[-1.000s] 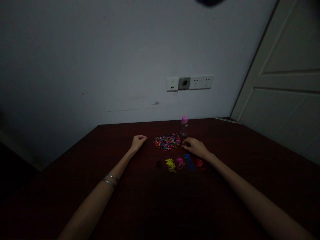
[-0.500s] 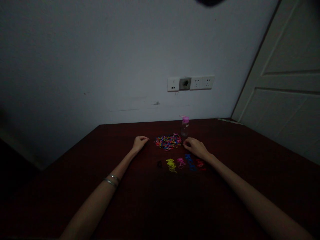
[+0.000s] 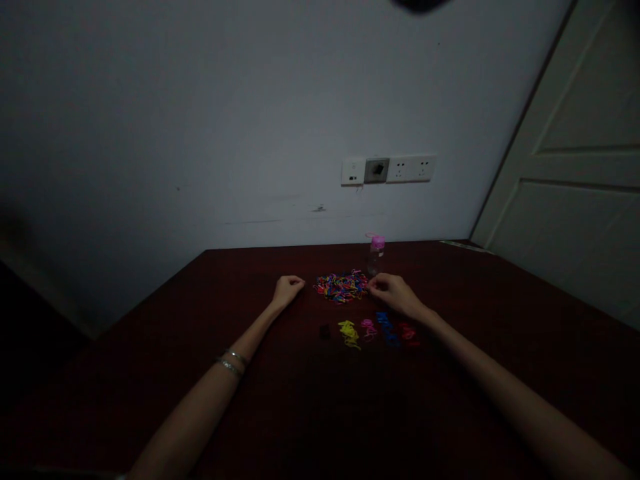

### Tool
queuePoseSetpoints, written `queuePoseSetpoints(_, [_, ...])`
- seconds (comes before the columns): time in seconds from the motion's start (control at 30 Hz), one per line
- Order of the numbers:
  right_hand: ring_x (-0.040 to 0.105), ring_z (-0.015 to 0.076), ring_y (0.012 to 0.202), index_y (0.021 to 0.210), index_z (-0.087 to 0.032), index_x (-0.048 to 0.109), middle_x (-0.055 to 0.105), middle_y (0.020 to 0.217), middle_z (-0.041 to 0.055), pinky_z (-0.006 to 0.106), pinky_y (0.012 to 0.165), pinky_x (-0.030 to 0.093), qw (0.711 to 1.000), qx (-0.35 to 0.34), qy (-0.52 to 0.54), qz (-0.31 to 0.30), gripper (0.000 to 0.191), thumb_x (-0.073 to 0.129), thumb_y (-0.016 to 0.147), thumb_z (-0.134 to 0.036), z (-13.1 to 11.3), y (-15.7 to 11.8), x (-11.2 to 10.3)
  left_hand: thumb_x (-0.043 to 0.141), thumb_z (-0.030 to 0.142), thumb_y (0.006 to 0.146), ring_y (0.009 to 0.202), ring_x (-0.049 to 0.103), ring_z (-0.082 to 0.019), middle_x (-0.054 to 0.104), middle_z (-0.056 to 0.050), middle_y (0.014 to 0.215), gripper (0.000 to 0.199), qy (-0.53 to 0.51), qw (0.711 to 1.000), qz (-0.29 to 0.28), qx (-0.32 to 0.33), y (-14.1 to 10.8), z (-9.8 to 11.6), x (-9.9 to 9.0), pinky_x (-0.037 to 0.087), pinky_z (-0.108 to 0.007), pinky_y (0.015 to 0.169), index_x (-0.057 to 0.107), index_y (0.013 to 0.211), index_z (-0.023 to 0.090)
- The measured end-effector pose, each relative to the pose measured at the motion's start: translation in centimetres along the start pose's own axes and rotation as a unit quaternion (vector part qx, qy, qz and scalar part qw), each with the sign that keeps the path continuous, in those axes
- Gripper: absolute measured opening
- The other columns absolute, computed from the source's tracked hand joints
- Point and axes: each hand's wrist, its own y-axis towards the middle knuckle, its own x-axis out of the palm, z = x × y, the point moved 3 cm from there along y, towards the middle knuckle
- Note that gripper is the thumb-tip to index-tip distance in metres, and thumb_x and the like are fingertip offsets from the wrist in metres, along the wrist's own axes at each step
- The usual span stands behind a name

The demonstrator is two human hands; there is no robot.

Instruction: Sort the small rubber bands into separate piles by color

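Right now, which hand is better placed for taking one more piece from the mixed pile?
Probably the right hand: its fingers are at or very near the right edge of the mixed pile, while a visible gap separates the left hand from it.

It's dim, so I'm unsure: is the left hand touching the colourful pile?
Apart: the head view shows dark tabletop between the left hand and the colourful pile.

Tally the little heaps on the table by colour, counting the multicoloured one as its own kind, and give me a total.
Multicoloured heap: 1
Dark heap: 1
Yellow heap: 1
Pink heap: 1
Blue heap: 1
Red heap: 1
Total: 6
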Motion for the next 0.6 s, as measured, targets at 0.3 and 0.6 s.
queuePoseSetpoints(0.3, [0.050, 0.0150, 0.082, 0.078, -0.020, 0.062, 0.060, 0.082, 0.0027, 0.025, 0.069, 0.039, 0.954, -0.244, -0.034, -0.173, 0.010, 0.053, 0.077, -0.024, -9.9, -3.1, 4.1, 0.054, 0.026, 0.067, 0.073, 0.060, -0.017, 0.068, -0.005, 0.074, 0.020, 0.022, 1.000, -0.009, 0.014, -0.3, 0.3, 0.0, 0.044, -0.025, 0.069, 0.069, 0.072, 0.013])
queuePoseSetpoints(0.6, [0.047, 0.0170, 0.088, 0.084, -0.021, 0.062, 0.057, 0.086, 0.0040, 0.026, 0.069, 0.041, 0.947, -0.261, -0.105, -0.155, 0.014, 0.052, 0.080, -0.031, -9.7, -3.4, 4.2, 0.055, 0.028, 0.068, 0.073, 0.060, -0.017, 0.068, -0.005, 0.077, 0.021, 0.053, 0.998, -0.027, 0.033, -0.3, 0.3, 0.2, 0.043, -0.025, 0.069, 0.069, 0.075, 0.015])
